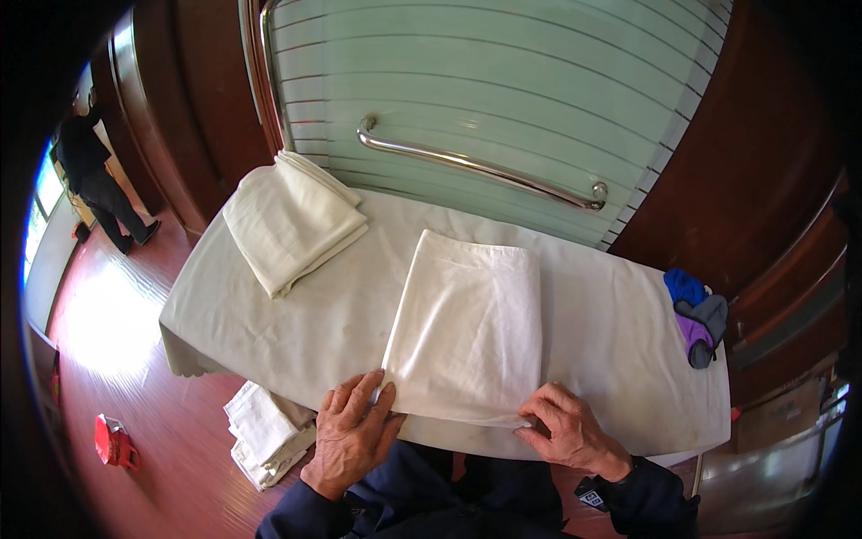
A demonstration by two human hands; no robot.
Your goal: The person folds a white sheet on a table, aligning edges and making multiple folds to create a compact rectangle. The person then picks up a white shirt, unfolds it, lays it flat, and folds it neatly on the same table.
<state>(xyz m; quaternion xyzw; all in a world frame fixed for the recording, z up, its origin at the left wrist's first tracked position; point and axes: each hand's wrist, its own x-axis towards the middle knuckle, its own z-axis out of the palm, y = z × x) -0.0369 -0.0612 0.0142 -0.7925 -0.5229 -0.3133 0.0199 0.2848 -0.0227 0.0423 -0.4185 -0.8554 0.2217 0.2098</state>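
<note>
A folded white cloth (471,330) lies on a table covered by a pale tablecloth (599,337), right in front of me. My left hand (353,428) rests against its near left corner, index finger at the edge and thumb lower down; whether it grips the fabric is unclear. At the near right corner, my right hand (566,428) pinches the hem between thumb and fingers. The cloth lies flat, with a seamed band along its far edge. Farther left on the table sits a thicker folded cream cloth (296,222), in several layers.
A stack of white cloths (269,431) is low at the left, beside the table. Blue, grey and purple fabric (700,323) lies at the table's right end. Behind stands a frosted glass panel with a metal bar (478,168). A red container (116,441) and a person (97,168) are left.
</note>
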